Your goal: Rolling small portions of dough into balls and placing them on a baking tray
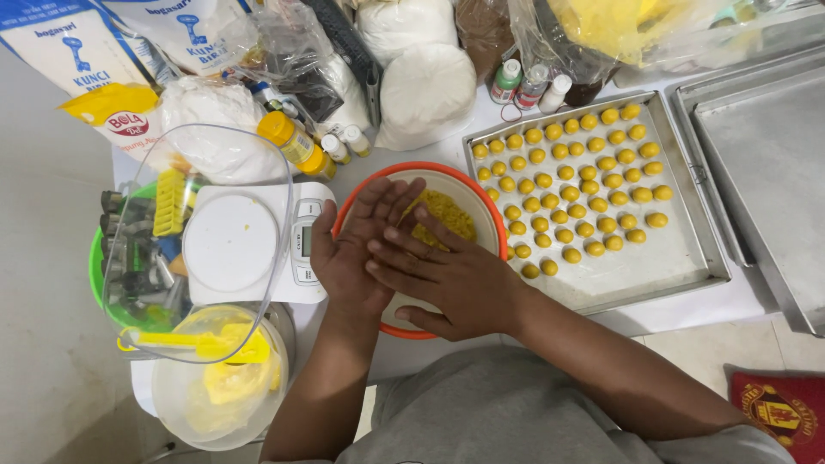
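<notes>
Two flat palms, left hand (351, 249) under right hand (447, 279), press together over the bowl (481, 202) of yellow dough (443, 215), which looks soft and crumbly, best pinched lightly; anything between them is hidden.

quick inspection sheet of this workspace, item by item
surface: white table, crowded along the far edge
job's things: orange-rimmed bowl of yellow crumbly dough; metal tray holding rows of small yellow balls, near half bare
clutter: kitchen scale under a clear upturned bowl, flour bags, white sacks, small bottles, yellow-capped bottle, second tray
hands: left hand and right hand pressed palm to palm over the bowl; contents between them hidden
cables: nothing seen
surroundings: pale floor, red mat at lower right
</notes>
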